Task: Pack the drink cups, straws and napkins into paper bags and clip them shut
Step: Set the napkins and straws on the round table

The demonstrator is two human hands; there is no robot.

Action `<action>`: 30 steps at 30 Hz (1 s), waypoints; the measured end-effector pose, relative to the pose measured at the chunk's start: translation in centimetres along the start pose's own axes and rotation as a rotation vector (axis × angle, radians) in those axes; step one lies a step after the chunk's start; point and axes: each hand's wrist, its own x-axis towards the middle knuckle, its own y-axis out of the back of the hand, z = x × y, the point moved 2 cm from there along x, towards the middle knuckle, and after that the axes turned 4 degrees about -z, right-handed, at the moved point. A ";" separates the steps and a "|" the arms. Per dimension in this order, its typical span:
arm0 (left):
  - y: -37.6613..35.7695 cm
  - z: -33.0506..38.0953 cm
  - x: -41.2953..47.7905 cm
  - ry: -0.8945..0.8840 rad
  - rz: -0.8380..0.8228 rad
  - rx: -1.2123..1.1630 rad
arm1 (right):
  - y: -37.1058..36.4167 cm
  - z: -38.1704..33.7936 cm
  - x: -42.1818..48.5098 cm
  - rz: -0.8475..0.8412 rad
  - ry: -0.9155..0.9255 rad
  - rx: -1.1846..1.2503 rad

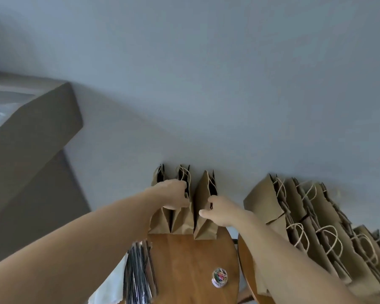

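Three brown paper bags stand upright against the wall at the far edge of a round wooden table (pixel 184 260). My left hand (pixel 173 195) grips the side of the middle bag (pixel 181 222), with the leftmost bag (pixel 158 222) beside it. My right hand (pixel 221 210) holds the side of the right bag (pixel 204 198), fingers curled on its edge. A bundle of wrapped straws (pixel 138 275) lies on the table's left side. A small clear tub of coloured paper clips (pixel 219 277) stands near the table's right edge. No cups or napkins are plainly visible.
A row of several flat paper bags with twine handles (pixel 305 216) leans against the wall on a second wooden surface (pixel 247 268) to the right. A grey-brown box-like ledge (pixel 31 139) juts from the wall at the left.
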 end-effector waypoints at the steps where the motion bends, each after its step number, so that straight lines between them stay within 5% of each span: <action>1: -0.3 0.3 1.1 -0.015 -0.020 0.003 | 0.0 0.7 0.8 -0.001 -0.017 0.005; 17: -3.3 2.5 13.4 0.120 -0.150 -0.048 | 1.2 9.7 18.6 0.032 -0.041 0.056; 30: -3.6 2.9 12.1 0.075 -0.106 -0.041 | 1.6 11.4 15.2 0.190 -0.065 0.193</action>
